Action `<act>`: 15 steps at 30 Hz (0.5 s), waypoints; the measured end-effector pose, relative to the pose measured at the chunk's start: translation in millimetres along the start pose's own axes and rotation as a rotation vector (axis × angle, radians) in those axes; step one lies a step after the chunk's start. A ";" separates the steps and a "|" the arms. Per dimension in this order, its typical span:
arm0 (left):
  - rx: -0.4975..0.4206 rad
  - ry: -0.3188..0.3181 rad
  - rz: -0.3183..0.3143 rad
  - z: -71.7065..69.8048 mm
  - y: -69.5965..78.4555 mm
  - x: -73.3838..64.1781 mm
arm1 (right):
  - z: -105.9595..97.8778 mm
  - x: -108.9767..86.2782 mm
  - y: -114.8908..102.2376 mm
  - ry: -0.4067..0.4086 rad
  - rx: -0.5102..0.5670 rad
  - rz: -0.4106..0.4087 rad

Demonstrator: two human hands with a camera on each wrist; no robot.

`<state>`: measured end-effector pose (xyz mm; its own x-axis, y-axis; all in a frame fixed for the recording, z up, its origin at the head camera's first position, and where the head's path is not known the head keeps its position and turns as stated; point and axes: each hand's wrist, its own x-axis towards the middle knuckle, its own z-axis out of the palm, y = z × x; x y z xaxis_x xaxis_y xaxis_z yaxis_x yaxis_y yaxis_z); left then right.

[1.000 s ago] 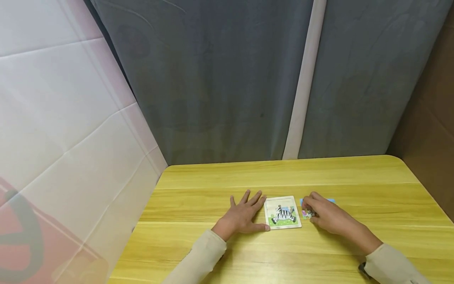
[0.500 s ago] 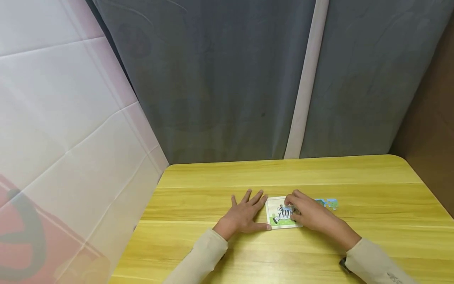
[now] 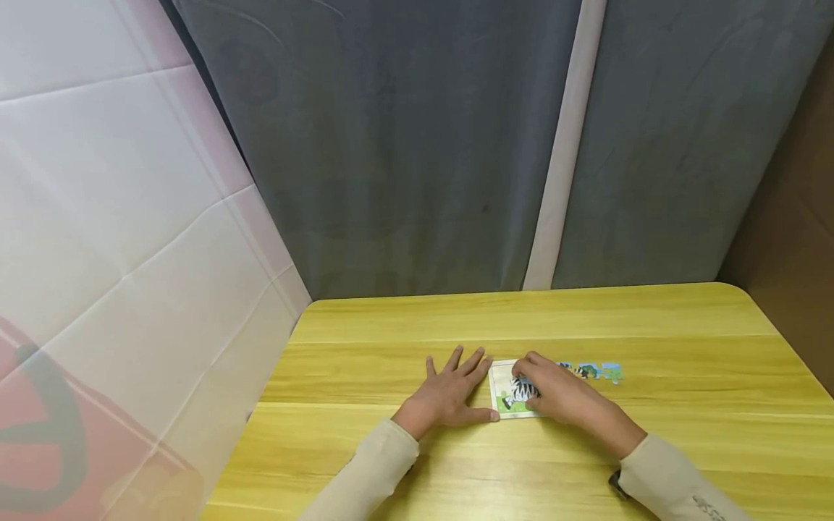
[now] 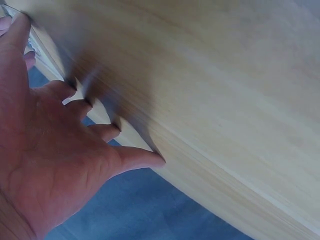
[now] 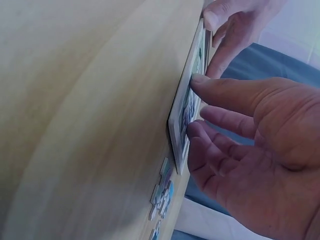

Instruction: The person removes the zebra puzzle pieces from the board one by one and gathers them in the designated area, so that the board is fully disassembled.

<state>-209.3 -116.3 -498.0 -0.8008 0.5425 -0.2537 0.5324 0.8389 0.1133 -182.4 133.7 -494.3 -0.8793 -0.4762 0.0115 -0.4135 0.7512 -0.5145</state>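
Note:
A small square jigsaw tray (image 3: 494, 391) with a pale rim lies on the table, a partly filled zebra picture (image 3: 523, 391) inside it. My left hand (image 3: 446, 398) lies flat with fingers spread, index fingertip and thumb tip against the tray's left edge. Over the tray's right half, my right hand (image 3: 557, 391) bends its thumb and fingers down to the picture and pinches a puzzle piece there, mostly hidden under the hand. In the right wrist view, the thumb and fingertips of the right hand (image 5: 265, 145) meet the picture inside the rim.
Several loose puzzle pieces (image 3: 606, 373) lie in a row on the wooden table (image 3: 365, 347), right of the tray and partly behind the right hand. A grey curtain (image 3: 404, 145) hangs behind the far edge, and a white panel (image 3: 130, 181) stands at the left.
My right hand has moved left from the loose pieces to the tray, uncovering some of them. It now hides the picture's right part. The left hand has stayed by the tray.

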 end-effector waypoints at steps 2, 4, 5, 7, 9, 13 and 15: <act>0.003 -0.002 -0.001 0.3 -0.3 0.5 | 1.0 -0.1 -0.4 0.002 -0.005 0.006; 0.004 -0.004 -0.002 0.7 -0.7 1.1 | 1.6 -0.1 -0.8 0.002 -0.003 0.013; 0.007 -0.003 -0.002 0.9 -0.8 1.4 | 1.6 -0.2 -1.2 0.003 -0.001 0.016; 0.005 -0.004 -0.001 1.2 -0.9 1.6 | 1.7 0.0 -1.9 0.003 -0.001 0.020; 0.003 -0.005 -0.001 1.1 -0.8 1.5 | 1.2 0.2 -3.2 0.000 0.000 0.024; -0.010 -0.007 -0.001 0.6 -0.7 1.0 | -0.2 1.2 -5.1 -0.009 -0.009 0.034; -0.010 -0.007 -0.001 0.3 -0.6 0.9 | -0.8 1.6 -5.4 -0.015 -0.019 0.042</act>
<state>-210.3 -116.3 -498.6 -0.7997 0.5410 -0.2602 0.5285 0.8401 0.1225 -181.7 129.3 -490.8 -0.8925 -0.4506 -0.0226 -0.3807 0.7790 -0.4982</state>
